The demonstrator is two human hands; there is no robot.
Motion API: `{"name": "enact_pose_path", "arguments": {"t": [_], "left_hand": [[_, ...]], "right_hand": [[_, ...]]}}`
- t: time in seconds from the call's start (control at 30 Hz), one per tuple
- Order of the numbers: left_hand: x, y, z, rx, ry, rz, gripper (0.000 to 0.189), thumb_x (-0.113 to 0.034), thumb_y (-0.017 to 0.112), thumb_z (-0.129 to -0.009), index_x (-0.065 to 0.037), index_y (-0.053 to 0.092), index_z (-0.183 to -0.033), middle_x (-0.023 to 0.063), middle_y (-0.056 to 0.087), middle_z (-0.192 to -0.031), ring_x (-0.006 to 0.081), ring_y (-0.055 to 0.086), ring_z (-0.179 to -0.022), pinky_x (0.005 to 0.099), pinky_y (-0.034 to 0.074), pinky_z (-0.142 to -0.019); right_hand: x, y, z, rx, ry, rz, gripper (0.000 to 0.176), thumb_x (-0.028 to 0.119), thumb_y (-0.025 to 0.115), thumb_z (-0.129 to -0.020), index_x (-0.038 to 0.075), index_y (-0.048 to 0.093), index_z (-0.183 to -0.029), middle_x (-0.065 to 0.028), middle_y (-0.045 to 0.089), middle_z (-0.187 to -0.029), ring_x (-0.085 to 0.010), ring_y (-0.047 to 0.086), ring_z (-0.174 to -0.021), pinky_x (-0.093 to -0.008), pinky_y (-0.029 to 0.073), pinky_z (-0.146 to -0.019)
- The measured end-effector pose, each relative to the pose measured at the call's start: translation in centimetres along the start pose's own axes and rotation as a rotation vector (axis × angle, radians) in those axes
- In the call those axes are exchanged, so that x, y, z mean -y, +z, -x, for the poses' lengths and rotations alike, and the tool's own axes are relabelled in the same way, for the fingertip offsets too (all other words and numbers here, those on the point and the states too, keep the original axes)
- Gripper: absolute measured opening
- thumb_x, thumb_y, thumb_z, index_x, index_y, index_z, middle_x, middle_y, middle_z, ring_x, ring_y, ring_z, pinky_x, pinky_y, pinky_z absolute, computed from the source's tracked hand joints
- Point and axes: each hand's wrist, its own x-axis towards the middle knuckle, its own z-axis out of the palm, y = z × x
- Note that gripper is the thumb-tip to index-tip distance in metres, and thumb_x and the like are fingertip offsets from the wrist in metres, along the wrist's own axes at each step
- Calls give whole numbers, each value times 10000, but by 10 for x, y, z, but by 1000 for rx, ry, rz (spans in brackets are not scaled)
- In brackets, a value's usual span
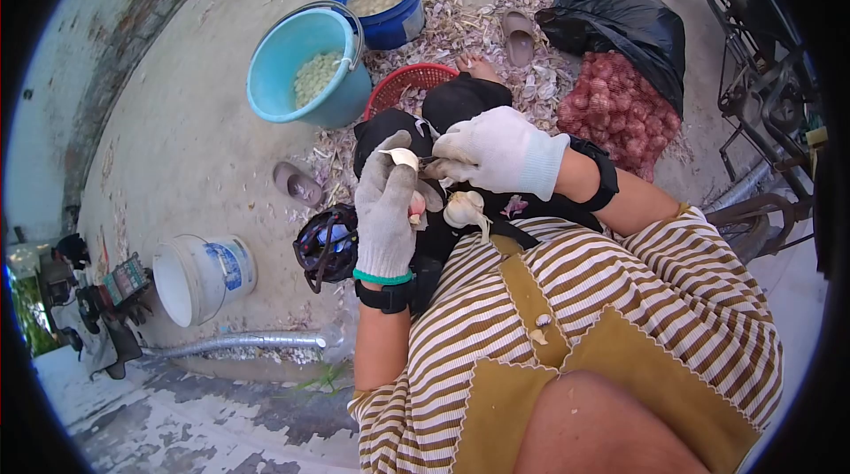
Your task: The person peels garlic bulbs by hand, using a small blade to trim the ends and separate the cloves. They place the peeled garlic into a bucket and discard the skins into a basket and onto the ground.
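My left hand [387, 222], in a pale work glove with dirty fingertips, pinches a whitish garlic clove [403, 158] between thumb and fingers. A pinkish garlic clove [416, 206] also sits in that palm. My right hand [500, 154], gloved too, is closed just beside the whitish clove. A small dark edge shows at its fingertips, but what it grips is mostly hidden. Below the right hand, a garlic bulb [464, 209] with its stem rests on my lap. A purple scrap of garlic skin [513, 206] lies next to it on the dark trousers.
Ahead stand a light-blue bucket [266, 89] and a dark-blue bucket [409, 29], both holding peeled cloves. A red basket [390, 89] is partly behind my knees. Skins litter the ground. A net sack of garlic [615, 111] under black plastic [620, 18] is right; a white bucket [226, 275] lies left.
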Motion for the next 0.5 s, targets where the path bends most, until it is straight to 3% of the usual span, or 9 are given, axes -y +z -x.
{"name": "enact_pose_path", "arguments": {"t": [0.07, 0.23, 0.33, 0.37, 0.43, 0.5], "left_hand": [[-1, 3, -2, -91, -8, -135, 295, -144, 473, -967, -14, 508, -1229, 60, 628, -853, 86, 575, -556, 172, 369, -391], [-5, 0, 2, -55, -17, -16, 296, -122, 482, -949, 0, 501, -1218, 69, 612, -809, 99, 557, -524, 179, 354, -377], [-11, 0, 5, -26, -55, -16, 315, -120, 481, -939, 8, 488, -1227, 82, 601, -787, 113, 539, -498, 184, 346, -371], [-12, 0, 6, -8, -81, -41, 331, -118, 480, -935, 9, 485, -1241, 84, 600, -787, 114, 534, -496, 186, 349, -373], [-9, -1, 5, 5, -81, -64, 342, -117, 479, -935, 9, 487, -1253, 78, 599, -787, 108, 535, -500, 186, 355, -378], [-8, -1, 4, 17, -84, -87, 354, -117, 479, -935, 9, 488, -1266, 72, 597, -787, 102, 537, -504, 185, 361, -383]], "right_hand": [[3, 0, -1, -6, -21, -8, 230, 304, 603, -864, 123, 676, -986, -99, 659, -886, -308, 643, -847, -397, 511, -725], [-9, 9, -1, -63, -81, -189, 247, 297, 616, -857, 105, 677, -1000, -118, 659, -897, -312, 643, -847, -385, 509, -727], [-22, 10, -4, -200, -52, -239, 236, 258, 618, -854, 78, 676, -996, -134, 663, -868, -316, 643, -842, -376, 505, -719], [-26, 8, -5, -200, -24, -252, 274, 330, 558, -889, 104, 665, -1002, -130, 659, -897, -325, 638, -859, -415, 495, -729], [-21, -10, -6, -90, 105, -252, 282, 335, 561, -888, 94, 667, -991, -131, 665, -891, -320, 643, -862, -415, 499, -735], [-28, -1, -13, -155, 91, -197, 293, 342, 560, -890, 86, 667, -984, -136, 667, -886, -317, 646, -858, -417, 501, -734]]}}
